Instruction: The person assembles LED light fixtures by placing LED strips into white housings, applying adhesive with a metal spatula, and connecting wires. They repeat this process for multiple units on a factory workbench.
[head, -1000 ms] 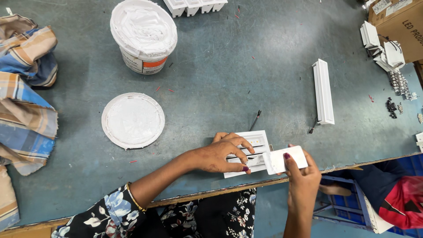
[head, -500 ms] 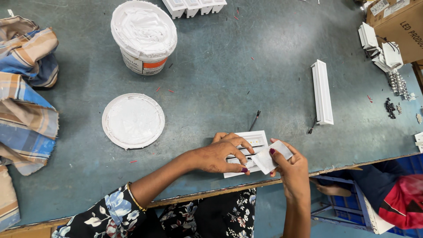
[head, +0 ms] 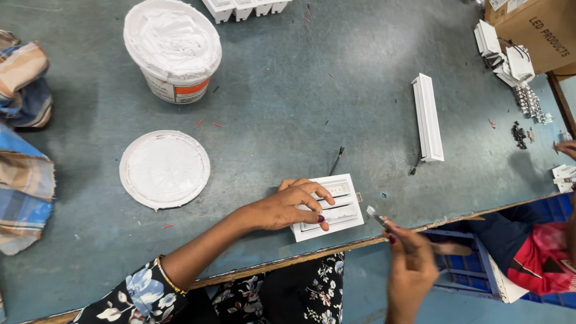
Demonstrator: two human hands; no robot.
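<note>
My left hand (head: 292,206) rests flat on a white rectangular light housing (head: 336,207) lying near the table's front edge, fingers spread over its slots. My right hand (head: 410,267) is off the table edge to the right of the housing, pinching a small thin grey piece (head: 376,216) between its fingertips. A thin black wire (head: 335,160) trails from the housing's far side.
A white tub of white paste (head: 174,48) stands at the back left, its round lid (head: 164,169) lying in front. A long white light bar (head: 427,117) lies right. Small white parts and a cardboard box (head: 534,27) sit far right. Checked cloth (head: 24,180) lies left. Another person's hand (head: 565,147) shows at right.
My right hand had a white flat piece over the housing; it has now set that down and pulled back off the table edge with a small thin piece. My left hand stayed put.
</note>
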